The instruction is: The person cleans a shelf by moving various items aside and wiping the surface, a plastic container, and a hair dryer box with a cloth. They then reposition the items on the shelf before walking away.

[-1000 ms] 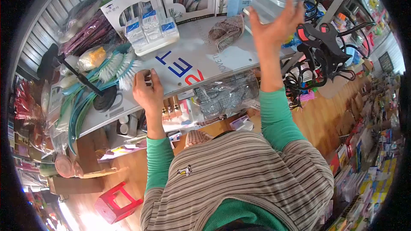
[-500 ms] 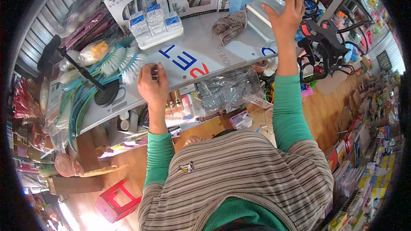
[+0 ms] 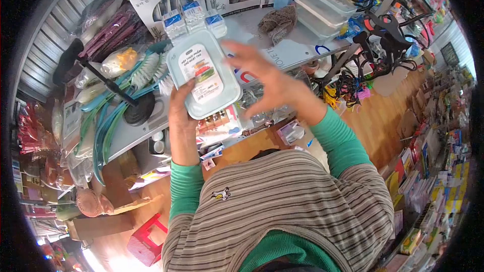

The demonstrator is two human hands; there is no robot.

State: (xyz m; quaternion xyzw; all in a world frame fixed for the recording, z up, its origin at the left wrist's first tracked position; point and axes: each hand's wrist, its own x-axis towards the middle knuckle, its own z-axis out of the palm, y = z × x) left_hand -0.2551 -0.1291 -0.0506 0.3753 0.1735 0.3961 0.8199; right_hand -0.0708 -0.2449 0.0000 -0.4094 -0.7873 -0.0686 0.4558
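Left hand (image 3: 180, 113) holds a pale lidded container (image 3: 204, 78) above the table (image 3: 285, 50); right hand's (image 3: 269, 83) grip spreads wide beside it.

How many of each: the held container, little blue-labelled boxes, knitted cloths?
Pale green rectangular lidded plastic container, held in left hand: 1
Small clear plastic boxes with blue labels: 3
Brown knitted cloth: 1
Total: 5
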